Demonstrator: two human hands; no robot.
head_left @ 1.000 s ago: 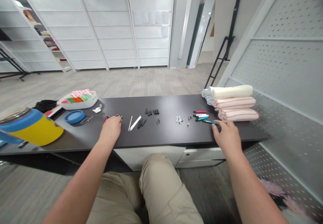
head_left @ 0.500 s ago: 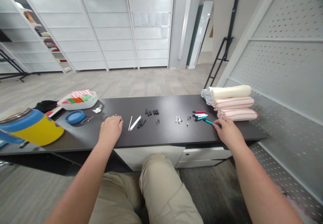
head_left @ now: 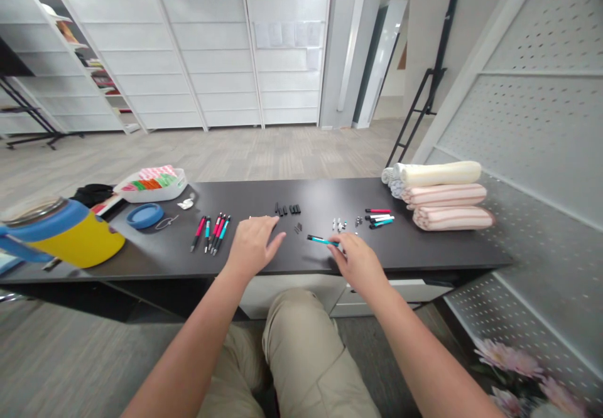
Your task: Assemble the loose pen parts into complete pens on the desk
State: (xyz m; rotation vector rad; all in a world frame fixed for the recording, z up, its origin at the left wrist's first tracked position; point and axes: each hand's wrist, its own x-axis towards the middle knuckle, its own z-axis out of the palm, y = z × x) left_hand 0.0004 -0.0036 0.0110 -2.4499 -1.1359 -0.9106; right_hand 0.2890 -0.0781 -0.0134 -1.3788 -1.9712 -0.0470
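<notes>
My right hand point(head_left: 358, 263) pinches a teal pen barrel point(head_left: 320, 240) with a black end and holds it above the front middle of the desk. My left hand point(head_left: 253, 243) is open, thumb apart from the fingers, reaching over the spot where thin white sticks lay; it hides them. Just past its fingertips lie several short black parts point(head_left: 288, 209), with tiny dark pieces point(head_left: 298, 228) nearer me. Small silvery and clear pen pieces point(head_left: 338, 225) lie beyond my right hand. Several red, white and teal barrels point(head_left: 379, 218) rest farther right. Several whole red and teal pens point(head_left: 211, 233) are lined up left.
Rolled towels point(head_left: 447, 195) are stacked at the desk's right end. On the left are a yellow and blue jug point(head_left: 89, 233), a blue lid point(head_left: 144, 216) and a white tray point(head_left: 176, 189) of wrapped items. A perforated panel point(head_left: 527, 129) stands at the right.
My right hand has carried the teal barrel leftward from the barrel group to the middle. My left hand has moved right, uncovering the pens and covering the white sticks.
</notes>
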